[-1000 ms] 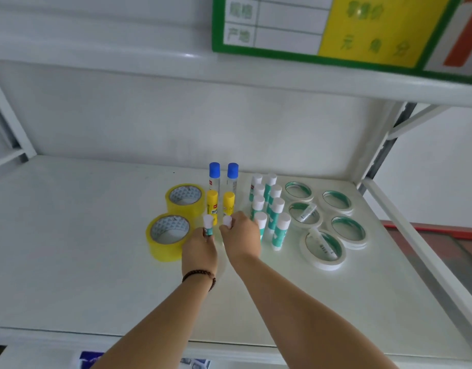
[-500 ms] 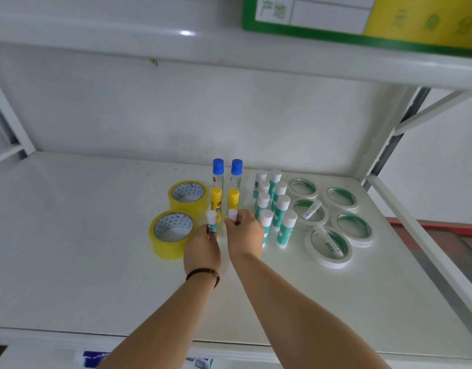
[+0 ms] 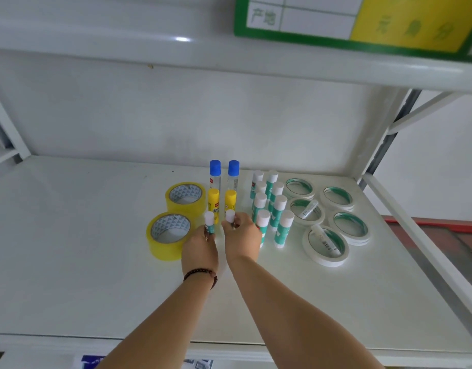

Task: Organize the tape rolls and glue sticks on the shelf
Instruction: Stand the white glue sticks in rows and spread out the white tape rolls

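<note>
Left hand (image 3: 200, 249) holds a small white-capped glue stick (image 3: 209, 222) upright in its grip; right hand (image 3: 243, 235) pinches a second one (image 3: 230, 216) likewise. Both sticks stand on the shelf (image 3: 83, 235), just in front of the two yellow-capped sticks (image 3: 221, 201), with the blue-capped pair (image 3: 224, 171) behind. Yellow tape rolls (image 3: 171, 233) lie to the left, the green-and-white sticks (image 3: 272, 209) and white tape rolls (image 3: 325, 243) to the right. Risk, in my judgement: the rows are tight, so a knuckle or wrist drawn back carelessly could topple the neighbouring sticks in a chain
</note>
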